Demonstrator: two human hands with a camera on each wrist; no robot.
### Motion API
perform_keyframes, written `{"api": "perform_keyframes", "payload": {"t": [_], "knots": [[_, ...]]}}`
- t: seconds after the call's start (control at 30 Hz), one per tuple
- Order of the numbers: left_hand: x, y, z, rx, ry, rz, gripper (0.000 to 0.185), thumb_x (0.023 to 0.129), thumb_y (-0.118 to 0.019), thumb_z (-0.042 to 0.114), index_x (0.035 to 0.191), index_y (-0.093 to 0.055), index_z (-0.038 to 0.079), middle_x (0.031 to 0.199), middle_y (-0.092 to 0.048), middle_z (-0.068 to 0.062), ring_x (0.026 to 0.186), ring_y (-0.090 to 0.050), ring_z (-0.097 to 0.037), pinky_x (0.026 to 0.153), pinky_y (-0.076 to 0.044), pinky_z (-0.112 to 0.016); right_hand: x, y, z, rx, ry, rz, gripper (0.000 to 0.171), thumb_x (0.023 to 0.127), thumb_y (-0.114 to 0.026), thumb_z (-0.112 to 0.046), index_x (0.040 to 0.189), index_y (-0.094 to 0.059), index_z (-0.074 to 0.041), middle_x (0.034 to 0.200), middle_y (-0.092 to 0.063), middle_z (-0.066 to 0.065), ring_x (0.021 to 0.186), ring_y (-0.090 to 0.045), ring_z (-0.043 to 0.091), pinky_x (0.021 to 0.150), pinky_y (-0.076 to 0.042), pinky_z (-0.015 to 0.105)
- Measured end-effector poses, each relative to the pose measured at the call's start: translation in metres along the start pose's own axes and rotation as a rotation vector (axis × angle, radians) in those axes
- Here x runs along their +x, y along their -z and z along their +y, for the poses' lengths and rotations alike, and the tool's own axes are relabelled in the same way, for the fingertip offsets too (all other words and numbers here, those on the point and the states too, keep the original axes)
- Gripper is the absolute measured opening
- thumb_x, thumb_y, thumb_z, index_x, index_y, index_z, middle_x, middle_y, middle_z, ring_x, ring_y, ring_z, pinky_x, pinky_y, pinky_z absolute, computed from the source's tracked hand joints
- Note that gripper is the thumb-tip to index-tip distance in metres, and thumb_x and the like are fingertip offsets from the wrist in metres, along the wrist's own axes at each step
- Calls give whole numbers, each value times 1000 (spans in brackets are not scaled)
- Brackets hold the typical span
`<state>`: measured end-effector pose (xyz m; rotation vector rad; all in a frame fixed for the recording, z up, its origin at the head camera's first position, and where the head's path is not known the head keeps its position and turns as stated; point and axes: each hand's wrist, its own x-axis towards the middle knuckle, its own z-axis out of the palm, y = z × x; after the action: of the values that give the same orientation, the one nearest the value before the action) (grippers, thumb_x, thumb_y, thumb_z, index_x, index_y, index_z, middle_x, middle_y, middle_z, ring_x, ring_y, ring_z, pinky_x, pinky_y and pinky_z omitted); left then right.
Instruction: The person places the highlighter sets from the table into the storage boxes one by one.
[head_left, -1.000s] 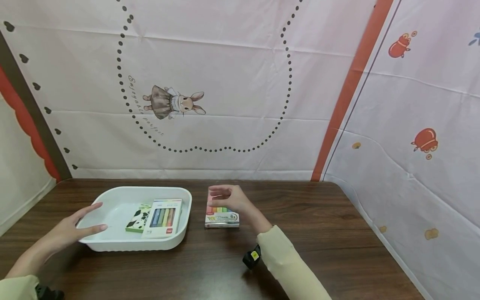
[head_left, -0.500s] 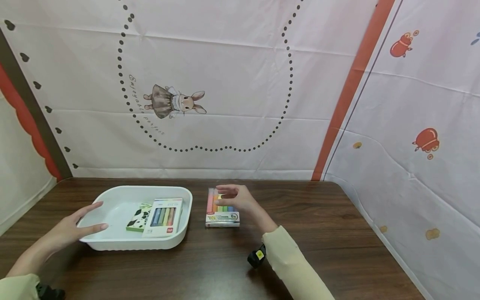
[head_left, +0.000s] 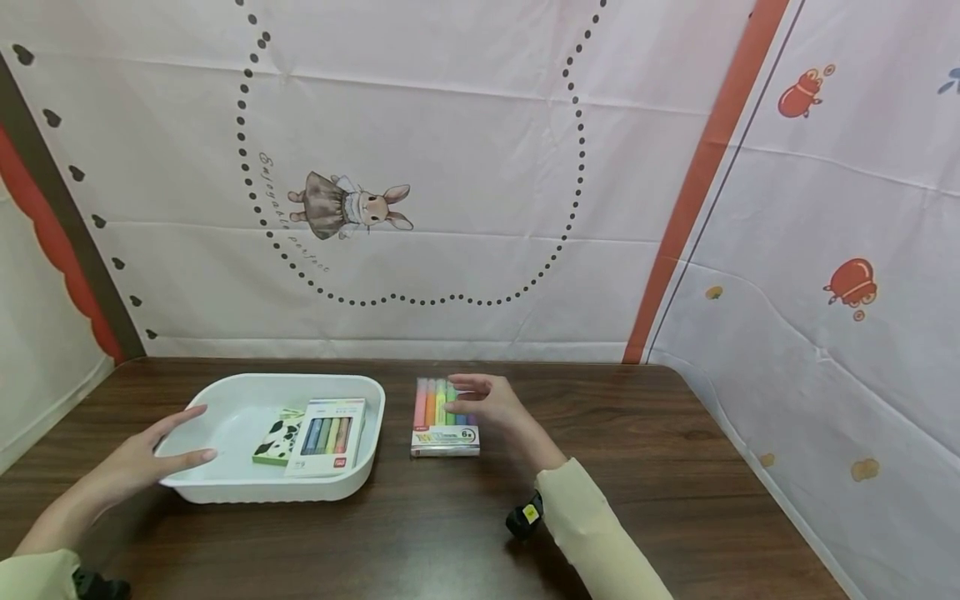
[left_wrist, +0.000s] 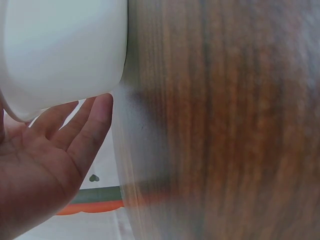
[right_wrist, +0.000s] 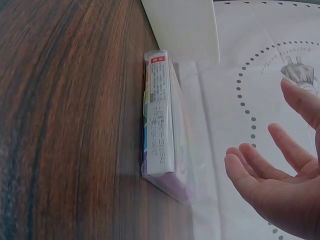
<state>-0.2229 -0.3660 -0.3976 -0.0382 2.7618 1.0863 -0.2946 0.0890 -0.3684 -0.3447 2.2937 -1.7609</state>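
Note:
A white plastic basin (head_left: 262,491) stands on the left of the table. My left hand (head_left: 131,462) grips its left rim, thumb over the inside; the left wrist view shows several fingers (left_wrist: 90,135) against the outer wall. In the basin lie a flat white box (head_left: 326,437) with a window onto coloured sticks and a smaller green box (head_left: 277,439) with black-and-white patches, partly under it. Right of the basin a clear pack of coloured markers (head_left: 431,408) lies flat. My right hand (head_left: 491,404) hovers over its right side, fingers loosely bent, holding nothing; the right wrist view shows it apart from the pack.
The dark wooden table (head_left: 465,542) meets a hanging white cloth (head_left: 465,192) with a rabbit print at its back edge. Another printed cloth (head_left: 795,275) hangs along the right side. A black wrist camera (head_left: 523,517) sits under the right sleeve.
My right hand has drawn back to the right across the marker pack, uncovering more of the markers. The pack and the basin stay put, and my left hand keeps its hold.

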Motion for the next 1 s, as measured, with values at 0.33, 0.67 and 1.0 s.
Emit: {"api": "perform_keyframes", "payload": {"t": [0.33,0.67,1.0], "knots": [[0,-1,0,10,-10,8,85,88,-56,43,144,-9,1,138,-1,-43,120,-6,-63,84,-17,-74,-1,5,10,-23,-26,53,48,75,-75,-18,120,-59,-8,124,-55,17,113,-52,29,92,-44,41],[-1,0,0,14,-20,5,85,88,-56,42,144,-8,1,138,1,-43,120,-5,-64,84,-18,-74,-5,12,17,-34,-54,81,50,76,-74,-20,123,-57,-12,124,-55,16,114,-51,28,95,-40,44],[-2,1,2,19,-4,-6,86,88,-55,44,144,-6,1,138,1,-43,120,-5,-64,84,-20,-73,-3,14,25,-43,-36,64,57,73,-77,-19,125,-55,-9,124,-55,17,115,-50,33,94,-41,43]]}}
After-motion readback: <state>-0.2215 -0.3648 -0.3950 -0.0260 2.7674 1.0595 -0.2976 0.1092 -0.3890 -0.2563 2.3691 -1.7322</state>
